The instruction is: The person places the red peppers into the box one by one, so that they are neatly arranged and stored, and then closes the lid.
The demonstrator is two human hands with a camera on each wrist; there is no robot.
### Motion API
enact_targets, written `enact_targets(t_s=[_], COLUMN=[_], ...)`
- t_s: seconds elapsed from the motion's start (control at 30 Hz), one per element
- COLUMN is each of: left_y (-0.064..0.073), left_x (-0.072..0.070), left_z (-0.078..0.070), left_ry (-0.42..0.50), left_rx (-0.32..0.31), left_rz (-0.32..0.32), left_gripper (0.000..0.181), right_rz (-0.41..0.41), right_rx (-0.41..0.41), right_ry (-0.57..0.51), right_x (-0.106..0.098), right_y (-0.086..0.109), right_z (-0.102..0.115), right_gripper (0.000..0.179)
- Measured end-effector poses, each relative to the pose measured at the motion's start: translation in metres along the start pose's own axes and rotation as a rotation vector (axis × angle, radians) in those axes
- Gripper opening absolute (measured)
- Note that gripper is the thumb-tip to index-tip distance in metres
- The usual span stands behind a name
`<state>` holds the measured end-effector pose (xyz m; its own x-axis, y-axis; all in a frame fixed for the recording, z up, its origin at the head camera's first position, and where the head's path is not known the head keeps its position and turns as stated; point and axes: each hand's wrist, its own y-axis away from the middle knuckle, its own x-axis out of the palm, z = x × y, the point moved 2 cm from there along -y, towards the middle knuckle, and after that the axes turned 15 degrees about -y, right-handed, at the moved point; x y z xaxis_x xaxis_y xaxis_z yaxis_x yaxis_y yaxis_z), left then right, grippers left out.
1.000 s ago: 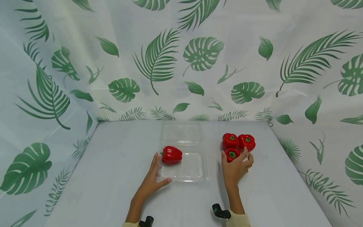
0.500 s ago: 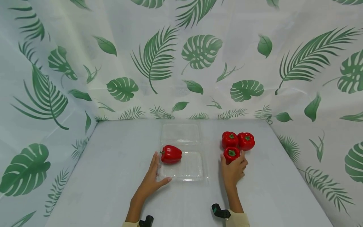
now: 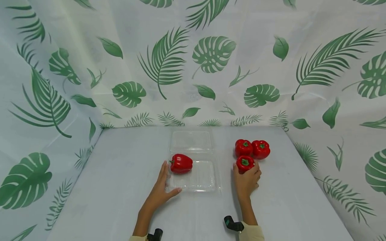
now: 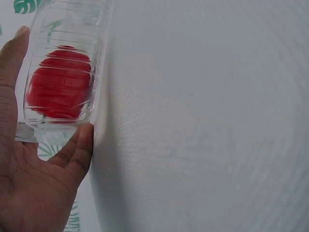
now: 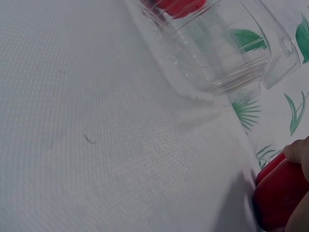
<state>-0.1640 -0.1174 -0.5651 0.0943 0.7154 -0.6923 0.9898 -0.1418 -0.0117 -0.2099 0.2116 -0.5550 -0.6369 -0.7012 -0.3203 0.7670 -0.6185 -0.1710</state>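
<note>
A clear plastic clamshell container (image 3: pixel 204 177) lies with its lid folded back on the table, and one red bell pepper (image 3: pixel 182 164) rests on its side in the left part of the base. My left hand (image 3: pixel 158 190) touches the container's left side, fingers extended along it and thumb near the front corner. Seen in the left wrist view, the fingertips are right at the container wall (image 4: pixel 67 36). To the right, my right hand (image 3: pixel 246 184) grips a second red bell pepper (image 3: pixel 245 161) from its near side, stem toward the head camera. Part of that pepper (image 5: pixel 276 200) shows at the right wrist view's edge.
Just behind the gripped pepper stand two more red bell peppers, one left (image 3: pixel 243 148) and one right (image 3: pixel 261 149). The white table (image 3: pixel 126 160) ends at a leaf-printed curtain (image 3: pixel 169 67) at the back and sides. Each wrist wears a small black device (image 3: pixel 233 223).
My right fingers have drawn in around the nearest pepper, which has come slightly toward me, away from the two behind. The left hand keeps its place on the container.
</note>
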Motion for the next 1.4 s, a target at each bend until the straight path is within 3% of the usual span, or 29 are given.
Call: enact_targets(t_s=[0.43, 0.77, 1.03, 1.4], left_y=[0.0, 0.001, 0.0, 0.0], left_x=[0.001, 0.0, 0.0, 0.001], left_z=[0.001, 0.0, 0.0, 0.0], left_ry=[0.0, -0.014, -0.013, -0.019], left_rx=[0.017, 0.008, 0.011, 0.013], left_rz=[-0.004, -0.007, -0.001, -0.009], left_gripper=[0.112, 0.11, 0.111, 0.11], right_rz=[-0.023, -0.042, 0.017, 0.19], right_rx=[0.043, 0.007, -0.027, -0.153], right_ry=[-0.015, -0.086, -0.287, -0.378], right_x=[0.001, -0.001, -0.003, 0.003], right_y=[0.003, 0.01, 0.009, 0.009], right_z=[-0.003, 0.001, 0.013, 0.03], right_gripper=[0.087, 0.085, 0.085, 0.09])
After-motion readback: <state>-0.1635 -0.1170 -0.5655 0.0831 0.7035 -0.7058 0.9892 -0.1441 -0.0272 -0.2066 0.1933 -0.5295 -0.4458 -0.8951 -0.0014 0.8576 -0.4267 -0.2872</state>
